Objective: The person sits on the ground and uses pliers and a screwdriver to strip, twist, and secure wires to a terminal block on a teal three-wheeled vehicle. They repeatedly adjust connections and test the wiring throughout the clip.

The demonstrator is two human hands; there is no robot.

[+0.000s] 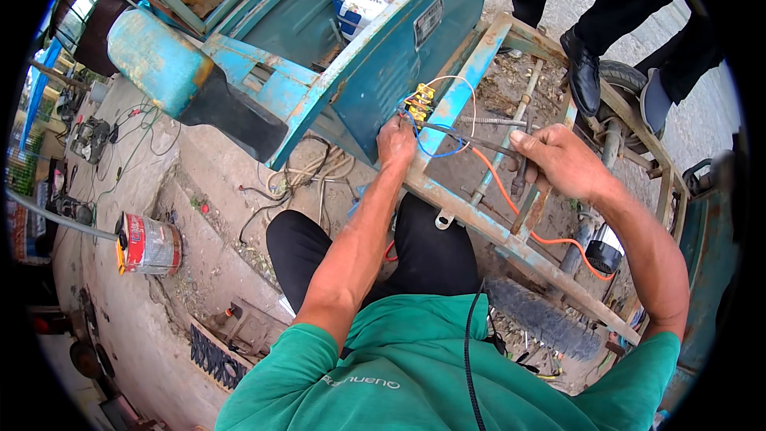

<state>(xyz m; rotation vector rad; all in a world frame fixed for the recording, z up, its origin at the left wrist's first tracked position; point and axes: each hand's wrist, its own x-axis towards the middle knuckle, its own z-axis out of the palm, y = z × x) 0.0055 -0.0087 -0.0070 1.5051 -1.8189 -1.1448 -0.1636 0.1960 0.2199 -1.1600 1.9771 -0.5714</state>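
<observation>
My right hand (558,161) is closed round the crossbar end of a T-handled metal tool (487,140). Its thin dark shaft runs left to a yellow electrical part (420,102) on the blue metal panel (423,32). My left hand (396,142) is closed just below that yellow part, touching the shaft's tip or the wires beside it; what its fingers pinch is hidden. A blue wire (435,155) and a pale wire (472,96) loop out from the yellow part. An orange cable (495,183) hangs from nearby down through the rusty frame (511,247).
Two people's legs stand at the upper right, one black shoe (585,72) by the frame. Left are a blue rusty box-shaped part (155,56), tangled cables (315,172) and a red and white can (152,243). A tyre (542,315) lies under the frame.
</observation>
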